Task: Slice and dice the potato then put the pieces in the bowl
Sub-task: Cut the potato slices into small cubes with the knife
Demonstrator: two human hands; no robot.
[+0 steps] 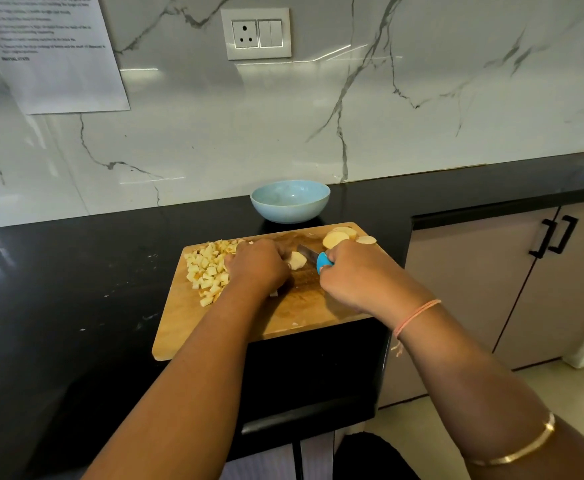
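Head view: the left hand [257, 266] curls its fingers over a potato slice [297, 260] near the middle of the cutting board [311, 313]. The right hand [356, 278] grips the blue handle of the knife [322, 263], and the blade runs toward that slice. The step in hand looks like dicing. To do it well, the left fingertips should stay tucked back, with the knuckles guiding the blade. The slice should lie flat so it cannot rock. Cuts should be evenly spaced to match the diced pieces [207, 268] heaped on the board's left side, touching the left hand.

More uncut slices [339, 237] wait at the far right corner, and one of them lies right on the board's edge, where a nudge could knock it off. The blue bowl [290, 201] stands just beyond the board's far edge and no potato shows in it. The board's near edge seems to reach the front of the black counter [76, 289], so downward pressure there could tip it. There is open counter to the left. To the right the counter ends, and a cabinet [491, 271] stands beyond.
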